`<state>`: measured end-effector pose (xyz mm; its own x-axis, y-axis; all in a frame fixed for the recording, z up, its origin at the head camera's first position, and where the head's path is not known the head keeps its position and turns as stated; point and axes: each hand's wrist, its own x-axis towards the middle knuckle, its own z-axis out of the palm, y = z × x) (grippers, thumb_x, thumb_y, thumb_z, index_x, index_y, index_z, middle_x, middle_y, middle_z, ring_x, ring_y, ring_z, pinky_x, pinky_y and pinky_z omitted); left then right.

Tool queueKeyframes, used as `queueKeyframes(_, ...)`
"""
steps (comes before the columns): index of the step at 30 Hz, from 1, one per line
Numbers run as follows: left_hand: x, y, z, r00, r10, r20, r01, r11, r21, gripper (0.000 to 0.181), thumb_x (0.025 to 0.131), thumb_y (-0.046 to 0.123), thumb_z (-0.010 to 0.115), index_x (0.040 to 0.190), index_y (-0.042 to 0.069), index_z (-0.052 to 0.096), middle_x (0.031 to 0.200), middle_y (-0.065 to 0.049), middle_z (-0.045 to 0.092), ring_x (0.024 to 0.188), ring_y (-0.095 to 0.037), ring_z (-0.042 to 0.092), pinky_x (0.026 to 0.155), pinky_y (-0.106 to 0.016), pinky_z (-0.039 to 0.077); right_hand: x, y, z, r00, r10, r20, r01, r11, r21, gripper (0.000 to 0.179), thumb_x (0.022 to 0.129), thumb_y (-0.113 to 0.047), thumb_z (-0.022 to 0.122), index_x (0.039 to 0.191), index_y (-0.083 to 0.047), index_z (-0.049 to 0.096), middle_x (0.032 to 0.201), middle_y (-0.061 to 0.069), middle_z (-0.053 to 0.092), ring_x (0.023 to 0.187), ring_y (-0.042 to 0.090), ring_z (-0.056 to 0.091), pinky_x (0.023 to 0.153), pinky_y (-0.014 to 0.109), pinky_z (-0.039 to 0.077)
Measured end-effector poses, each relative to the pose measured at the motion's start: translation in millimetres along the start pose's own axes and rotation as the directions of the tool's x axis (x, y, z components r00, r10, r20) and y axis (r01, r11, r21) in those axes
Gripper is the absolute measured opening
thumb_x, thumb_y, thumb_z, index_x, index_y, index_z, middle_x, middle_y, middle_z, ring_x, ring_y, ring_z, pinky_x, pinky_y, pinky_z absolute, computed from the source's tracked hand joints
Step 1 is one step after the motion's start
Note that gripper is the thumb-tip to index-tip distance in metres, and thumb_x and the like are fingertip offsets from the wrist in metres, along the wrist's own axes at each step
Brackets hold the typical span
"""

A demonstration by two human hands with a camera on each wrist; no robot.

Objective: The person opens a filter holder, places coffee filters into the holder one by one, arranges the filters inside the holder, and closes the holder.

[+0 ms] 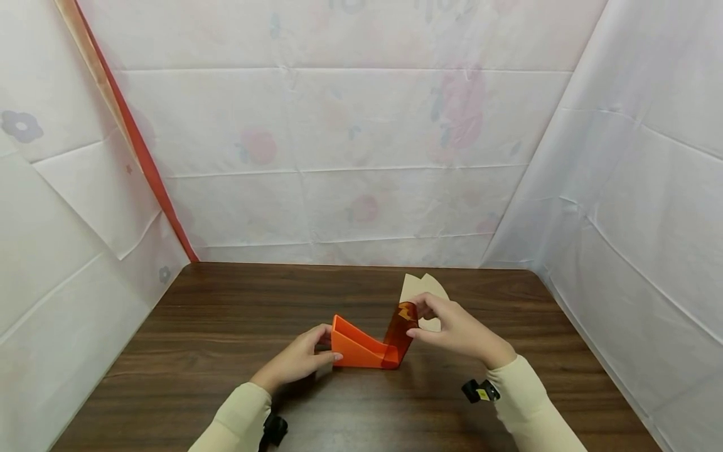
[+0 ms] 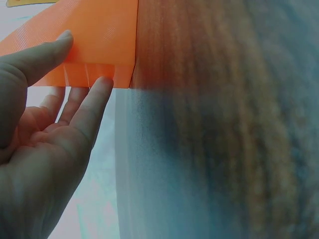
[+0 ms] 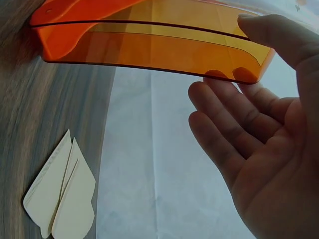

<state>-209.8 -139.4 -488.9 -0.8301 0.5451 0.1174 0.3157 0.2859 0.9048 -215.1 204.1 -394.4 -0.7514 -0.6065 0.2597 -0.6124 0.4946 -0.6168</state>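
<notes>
An orange filter-paper holder point(image 1: 361, 348) rests on the table with its hinged, see-through amber lid point(image 1: 400, 333) swung up at the right end. At the holder's tall left end, my left hand point(image 1: 302, 358) grips it; in the left wrist view the thumb point(image 2: 52, 55) lies on one face and the fingertips are at the end wall. My right hand point(image 1: 452, 329) pinches the free end of the lid, thumb point(image 3: 271, 32) on one side and fingers on the other. Cream coffee filter papers point(image 1: 417, 287) lie behind the right hand, partly hidden by it.
The dark wood-grain table point(image 1: 237, 314) is enclosed by white printed cloth at the back point(image 1: 350, 125) and both sides. A red strip point(image 1: 141, 150) runs down the back left corner. Each wrist wears a small black camera point(image 1: 480, 390).
</notes>
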Motion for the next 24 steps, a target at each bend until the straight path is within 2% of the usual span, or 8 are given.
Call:
queueKeyframes(6, -0.2, -2.1, -0.7, 1.0, 0.011, 0.001, -0.011, 1.0, 0.009, 0.038, 0.096, 0.016, 0.071, 0.128, 0.004, 0.055, 0.121, -0.004, 0.062, 0.113, -0.025, 0.061, 0.094, -0.041, 0.05, -6.5, 1.4, -3.5, 1.0, 0.02, -0.016, -0.021, 1.0, -0.02, 0.037, 0.092, -0.033, 0.076, 0.121, -0.018, 0.058, 0.109, -0.011, 0.064, 0.095, 0.011, 0.061, 0.084, 0.03, 0.051)
queueKeyframes(13, -1.3, -1.6, -0.4, 1.0, 0.016, 0.002, -0.016, 1.0, 0.01, 0.037, 0.096, 0.018, 0.07, 0.128, 0.005, 0.055, 0.121, -0.004, 0.062, 0.113, -0.025, 0.061, 0.093, -0.039, 0.051, -15.3, 6.7, -6.6, 0.995, 0.1, -0.006, -0.1, 0.995, 0.017, 0.041, 0.09, -0.039, 0.076, 0.122, -0.021, 0.058, 0.102, -0.01, 0.064, 0.091, 0.012, 0.059, 0.064, 0.029, 0.053)
queueKeyframes(17, -1.0, -2.4, 0.0, 1.0, 0.011, 0.005, -0.011, 1.0, 0.011, 0.037, 0.096, 0.019, 0.07, 0.128, 0.005, 0.056, 0.121, -0.004, 0.062, 0.113, -0.025, 0.061, 0.093, -0.038, 0.051, -19.9, 10.6, -8.0, 0.995, 0.097, -0.005, -0.097, 0.994, 0.052, 0.041, 0.09, -0.036, 0.077, 0.123, -0.019, 0.058, 0.102, -0.008, 0.064, 0.092, 0.013, 0.061, 0.068, 0.03, 0.055)
queueKeyframes(24, 0.3, -4.9, -1.2, 1.0, -0.019, 0.005, 0.019, 0.999, 0.031, 0.038, 0.096, 0.023, 0.071, 0.128, 0.009, 0.056, 0.12, -0.001, 0.062, 0.114, -0.023, 0.06, 0.094, -0.036, 0.05, -25.9, 15.2, -10.3, 0.997, 0.075, -0.034, -0.075, 0.997, 0.01, 0.041, 0.09, -0.037, 0.077, 0.123, -0.02, 0.059, 0.104, -0.012, 0.065, 0.093, 0.01, 0.062, 0.078, 0.03, 0.051)
